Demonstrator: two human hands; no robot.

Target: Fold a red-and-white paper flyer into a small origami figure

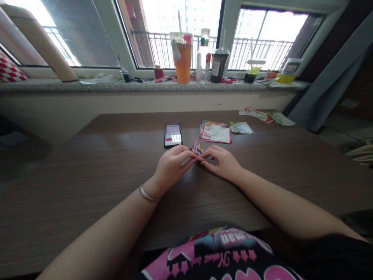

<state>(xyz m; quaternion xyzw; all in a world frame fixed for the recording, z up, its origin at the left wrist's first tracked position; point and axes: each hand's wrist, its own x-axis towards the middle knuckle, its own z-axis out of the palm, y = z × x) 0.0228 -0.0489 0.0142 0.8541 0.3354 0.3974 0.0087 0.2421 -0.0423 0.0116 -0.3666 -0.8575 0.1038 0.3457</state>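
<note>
My left hand [171,165] and my right hand [223,161] meet over the middle of the dark wooden table [87,175]. Both pinch a small folded piece of colourful paper [197,149] between their fingertips. The paper stands up a little from the tabletop, pink and red on its printed side. A silver bangle [147,194] sits on my left wrist. Just beyond my left hand lies a black phone [173,135] with its screen lit.
A stack of printed leaflets [216,132] lies past the paper, with more leaflets [241,127] to its right and others [266,116] near the far right corner. The stone windowsill [116,86] holds an orange drink cup [183,58], a dark cup [218,64], bottles and small clutter.
</note>
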